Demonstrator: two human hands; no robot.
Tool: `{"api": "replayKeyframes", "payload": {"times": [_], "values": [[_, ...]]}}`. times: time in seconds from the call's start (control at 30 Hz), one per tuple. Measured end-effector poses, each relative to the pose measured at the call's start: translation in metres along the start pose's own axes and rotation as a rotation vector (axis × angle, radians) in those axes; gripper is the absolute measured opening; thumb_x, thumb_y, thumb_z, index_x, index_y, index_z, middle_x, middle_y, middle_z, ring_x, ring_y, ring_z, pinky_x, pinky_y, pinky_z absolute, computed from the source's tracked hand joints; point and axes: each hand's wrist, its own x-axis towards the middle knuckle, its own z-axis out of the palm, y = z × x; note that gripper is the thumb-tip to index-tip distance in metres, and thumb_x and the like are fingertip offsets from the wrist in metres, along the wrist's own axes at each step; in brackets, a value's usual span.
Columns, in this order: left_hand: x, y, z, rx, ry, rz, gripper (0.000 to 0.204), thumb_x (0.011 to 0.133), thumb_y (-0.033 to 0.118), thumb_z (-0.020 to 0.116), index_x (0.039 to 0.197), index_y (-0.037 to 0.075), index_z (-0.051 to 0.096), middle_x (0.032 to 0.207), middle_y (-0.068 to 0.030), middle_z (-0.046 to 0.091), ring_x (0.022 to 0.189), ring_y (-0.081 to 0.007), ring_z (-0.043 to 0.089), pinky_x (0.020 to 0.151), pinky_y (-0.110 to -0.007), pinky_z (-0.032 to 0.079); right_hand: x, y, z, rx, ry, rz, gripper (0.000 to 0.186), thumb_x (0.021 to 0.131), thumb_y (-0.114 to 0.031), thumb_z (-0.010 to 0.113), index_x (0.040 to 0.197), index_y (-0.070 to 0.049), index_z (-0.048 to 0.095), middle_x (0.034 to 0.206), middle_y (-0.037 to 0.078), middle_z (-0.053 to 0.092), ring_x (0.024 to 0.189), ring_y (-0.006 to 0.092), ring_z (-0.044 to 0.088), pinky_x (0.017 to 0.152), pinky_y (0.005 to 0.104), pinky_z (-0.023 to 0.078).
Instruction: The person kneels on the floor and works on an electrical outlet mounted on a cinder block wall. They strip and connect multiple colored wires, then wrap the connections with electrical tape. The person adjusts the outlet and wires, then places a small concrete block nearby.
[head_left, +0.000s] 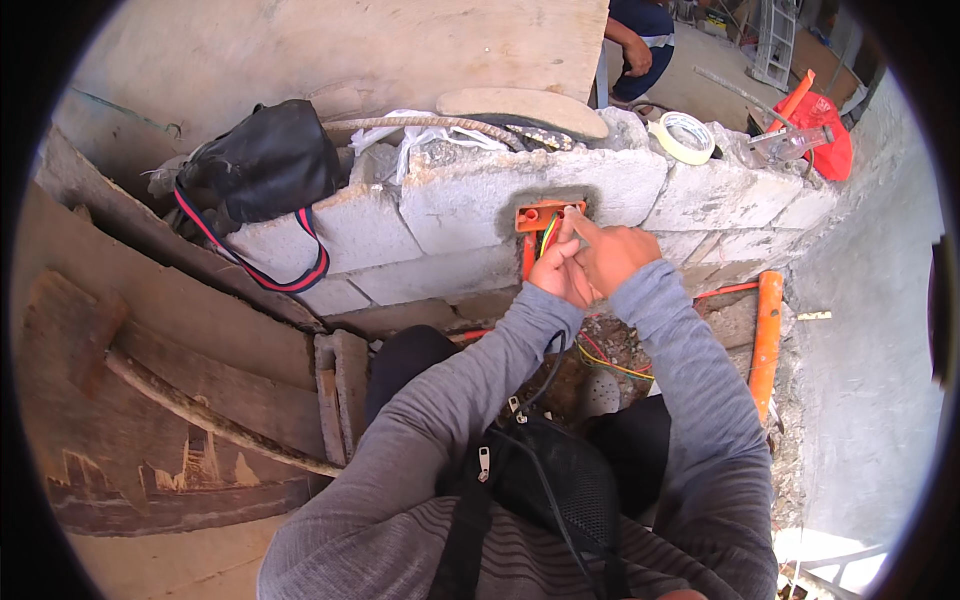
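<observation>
An orange electrical box [524, 214] is set into the grey block wall, with yellow, green and other electrical wires [549, 234] coming out of it. My left hand [563, 274] is closed on these wires just below the box. Right against it, my right hand [617, 259] has its index finger reaching to the box's right end, its other fingers curled. What lies between the right fingertips is hidden. Below the box, an orange conduit [528, 256] runs down the wall.
Along the wall top lie a black bag [265, 160] with a striped strap, a tape roll [686, 136], a plastic bottle [800, 143] and a red bag [832, 150]. A hammer [190, 408] rests at left. An orange pipe [767, 345] stands at right. Another person [640, 52] sits beyond.
</observation>
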Motion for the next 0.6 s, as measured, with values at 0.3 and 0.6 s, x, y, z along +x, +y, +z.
{"api": "replayKeyframes", "payload": {"times": [0.3,0.6], "values": [[0.005,0.002,-0.007,-0.004,0.043,0.081,0.068,0.098,0.02,0.043,0.163,0.024,0.022,0.155,-0.0097,0.046,0.136,-0.0298,0.052,0.112,-0.048,0.044,0.008,-0.02,0.003,-0.086,-0.029,0.143,0.058,0.089,-0.031,0.063,0.143,-0.012,0.053,0.086,0.017,0.074,0.083,0.0361,0.073,0.072,0.049,0.055],[0.002,-0.005,-0.006,0.1,0.071,0.124,0.069,0.096,0.018,0.042,0.163,0.023,0.024,0.158,-0.0076,0.042,0.141,-0.0283,0.045,0.116,-0.046,0.037,0.004,-0.022,-0.009,-0.097,-0.069,0.13,0.06,0.087,-0.029,0.061,0.144,-0.011,0.053,0.089,0.017,0.075,0.084,0.0351,0.073,0.082,0.0513,0.052]]}}
